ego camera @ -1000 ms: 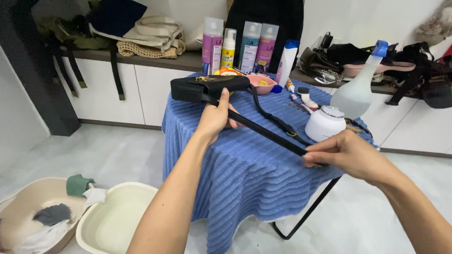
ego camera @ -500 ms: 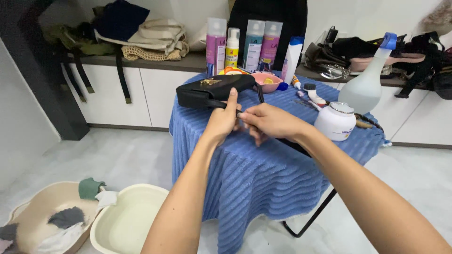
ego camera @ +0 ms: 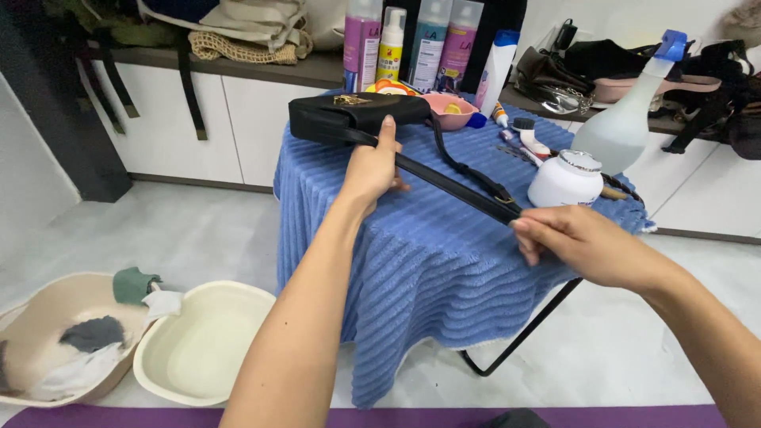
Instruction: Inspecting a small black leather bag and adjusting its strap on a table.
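1. Hands first: our left hand (ego camera: 371, 168) rests on the black strap (ego camera: 452, 184) near where it leaves the black handbag (ego camera: 353, 117), fingers curled around the strap in a closed grip with the thumb pointing up toward the bag.
2. Our right hand (ego camera: 583, 244) pinches the strap farther along, by its metal buckle, the fingers shut on it just beside the front right of the worktop (ego camera: 428, 246).
3. We hold the strap stretched taut between the two hands, running diagonally from the bag down to the right.
4. We see the handbag lying flat at the back left of the worktop, which is draped in a blue ribbed cloth.
5. We see a white jar (ego camera: 565, 179) just behind our right hand, and a clear spray bottle (ego camera: 626, 119) with a blue nozzle behind that.
6. We count several tall bottles (ego camera: 412, 40) at the back, with a pink bowl (ego camera: 450, 109) just right of the bag.
7. We note two basins (ego camera: 198, 341) on the floor at the left, one holding crumpled cloths.
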